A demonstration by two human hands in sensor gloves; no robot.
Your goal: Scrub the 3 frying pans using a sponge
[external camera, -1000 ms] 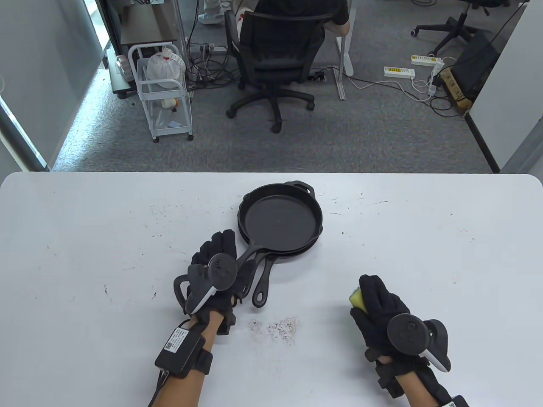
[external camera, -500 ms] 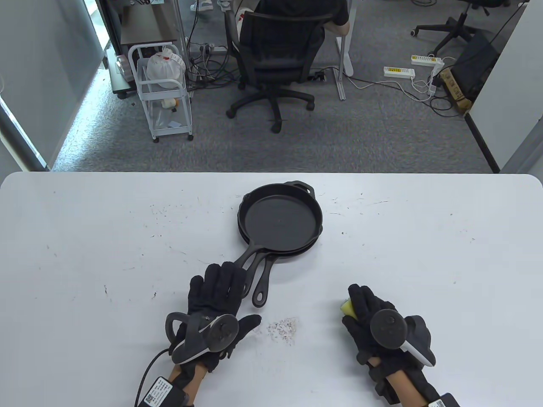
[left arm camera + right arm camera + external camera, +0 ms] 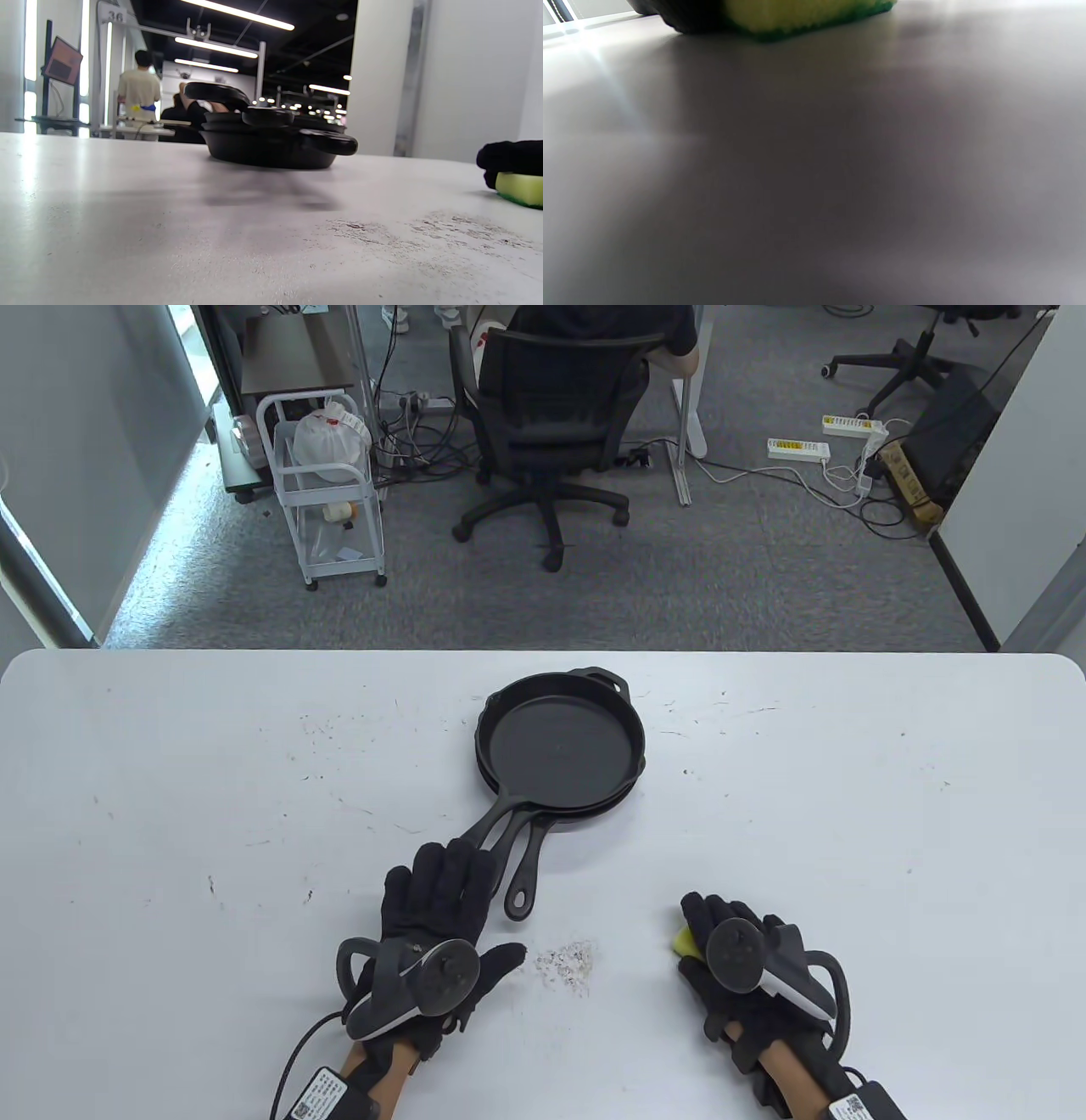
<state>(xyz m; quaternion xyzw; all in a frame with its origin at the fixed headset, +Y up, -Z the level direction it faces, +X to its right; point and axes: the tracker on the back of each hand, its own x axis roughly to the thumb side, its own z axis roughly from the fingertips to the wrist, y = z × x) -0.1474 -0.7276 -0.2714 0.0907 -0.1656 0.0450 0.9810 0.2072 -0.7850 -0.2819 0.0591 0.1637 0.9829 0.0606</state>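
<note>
Black cast-iron frying pans (image 3: 560, 751) sat stacked mid-tabletop (image 3: 170, 814), handles pointing toward near edge. Table view: left hand (image 3: 437, 899) lay flat, fingers straight, tips over handle ends. Right hand (image 3: 721, 950) right of pans, near tabletop edge, fingers curled over yellow sponge (image 3: 684, 940). Crumb patch (image 3: 564, 963) just below handles.

Left wrist view: pans (image 3: 271, 140) ahead, sponge (image 3: 519, 188) far right under glove.

Right wrist view: sponge (image 3: 806, 15) resting on tabletop (image 3: 814, 169), green side down.

I see a white table (image 3: 170, 814) with a patch of crumbs (image 3: 567, 963) near its front edge. Beyond it: an office chair (image 3: 556, 415), a white cart (image 3: 327, 492), and power strips (image 3: 797, 448) on the grey carpet.
</note>
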